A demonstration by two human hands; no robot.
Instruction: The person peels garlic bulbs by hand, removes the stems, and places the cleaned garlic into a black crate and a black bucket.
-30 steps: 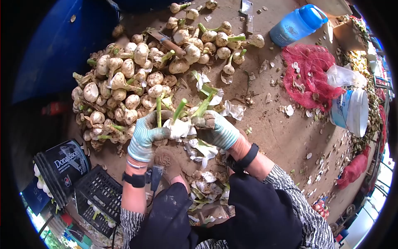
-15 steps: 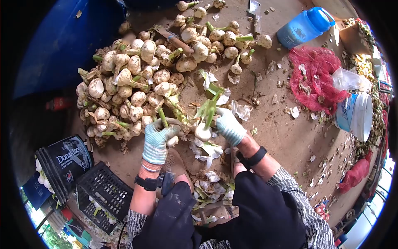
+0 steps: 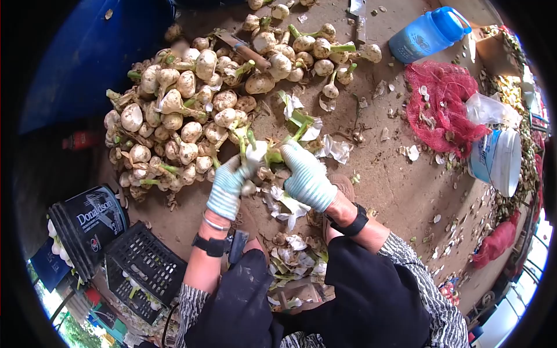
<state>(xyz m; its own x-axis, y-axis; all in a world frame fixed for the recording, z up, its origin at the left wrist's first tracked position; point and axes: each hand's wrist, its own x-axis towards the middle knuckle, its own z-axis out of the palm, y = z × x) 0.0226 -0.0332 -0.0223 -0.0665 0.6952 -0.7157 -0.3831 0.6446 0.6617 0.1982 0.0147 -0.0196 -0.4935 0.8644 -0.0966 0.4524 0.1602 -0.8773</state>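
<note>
My left hand [image 3: 231,182], in a striped glove, is closed round a white bulb [image 3: 256,152] with a short green stem, at the right edge of a big heap of soil-marked bulbs [image 3: 188,130]. Beside it my right hand [image 3: 304,174], gloved the same way, has its fingers curled at green leafy peel [image 3: 274,155]; its fingertips are partly hidden. The two hands are close together. Loose white and green peelings [image 3: 290,209] lie just below them. A knife with a wooden handle [image 3: 250,58] rests on top of the heap.
A cleaver [image 3: 360,29] lies at the top. On the right are a blue bottle [image 3: 420,39], red netting [image 3: 441,104] and a white-and-blue bucket [image 3: 503,162]. A black bucket [image 3: 96,226] and a black crate [image 3: 145,264] stand lower left; a blue container [image 3: 87,52] is upper left.
The white bulb has gone from my right hand to my left. Both hands have moved closer together, and my right hand now has leafy peel at its fingers.
</note>
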